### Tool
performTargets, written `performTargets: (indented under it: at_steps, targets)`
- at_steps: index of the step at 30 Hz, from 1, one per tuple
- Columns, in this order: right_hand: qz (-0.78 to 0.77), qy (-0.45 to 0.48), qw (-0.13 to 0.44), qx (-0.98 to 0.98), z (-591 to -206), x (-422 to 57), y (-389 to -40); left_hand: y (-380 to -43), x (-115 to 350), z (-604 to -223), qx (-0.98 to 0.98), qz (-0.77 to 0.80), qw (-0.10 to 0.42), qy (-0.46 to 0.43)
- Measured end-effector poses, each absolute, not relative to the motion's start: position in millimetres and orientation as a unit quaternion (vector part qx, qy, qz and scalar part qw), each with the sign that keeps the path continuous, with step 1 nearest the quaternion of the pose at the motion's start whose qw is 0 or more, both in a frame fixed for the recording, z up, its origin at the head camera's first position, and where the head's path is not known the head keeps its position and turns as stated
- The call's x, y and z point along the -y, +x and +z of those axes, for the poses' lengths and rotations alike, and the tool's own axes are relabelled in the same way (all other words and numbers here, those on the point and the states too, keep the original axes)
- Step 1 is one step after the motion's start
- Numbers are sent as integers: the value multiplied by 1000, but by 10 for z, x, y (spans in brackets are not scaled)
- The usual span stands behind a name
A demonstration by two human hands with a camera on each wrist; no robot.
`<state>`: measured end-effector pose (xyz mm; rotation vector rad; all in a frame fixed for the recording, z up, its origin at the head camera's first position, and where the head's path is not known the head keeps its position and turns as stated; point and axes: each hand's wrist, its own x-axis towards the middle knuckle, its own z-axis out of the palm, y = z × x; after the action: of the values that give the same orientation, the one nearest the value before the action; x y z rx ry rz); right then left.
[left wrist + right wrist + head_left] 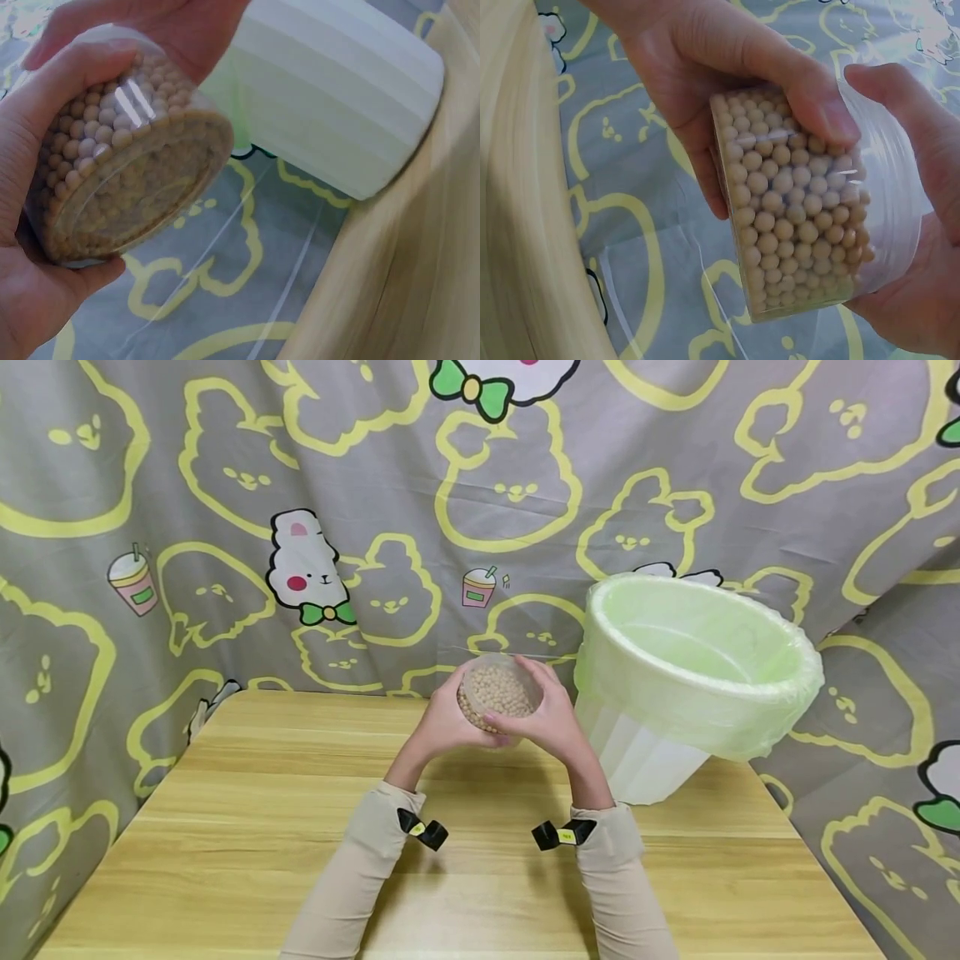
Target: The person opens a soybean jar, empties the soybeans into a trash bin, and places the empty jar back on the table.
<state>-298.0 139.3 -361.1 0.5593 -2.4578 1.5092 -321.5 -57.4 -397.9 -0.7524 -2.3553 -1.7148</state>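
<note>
A clear round plastic jar [497, 690] full of small beige balls is held up over the table by both hands. My left hand [444, 717] grips its body, thumb along the side and fingers reaching around the base, as the left wrist view shows. My right hand [557, 717] curls around the clear upper end of the jar [795, 202], thumb and fingers on opposite sides. In the left wrist view the jar [131, 150] tilts with its base toward the camera. I cannot tell whether a lid covers the mouth.
A white bin [645, 756] with a pale green liner [697, 718] folded over its rim stands right of the hands on the wooden table [300, 793]. A grey curtain [390, 485] with yellow bear outlines hangs behind. A dark band sits on each wrist.
</note>
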Motion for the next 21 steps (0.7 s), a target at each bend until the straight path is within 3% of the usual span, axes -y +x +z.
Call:
performTargets:
  at_steps: [13, 21]
  targets:
    - [516, 258, 96, 811, -3598, -1470, -2968, -3295, 719, -4033, 708, -630, -10, -321]
    - [537, 272, 84, 794, -3582, -1520, -2970, -3282, 730, -3997, 701, -631, -17, -331]
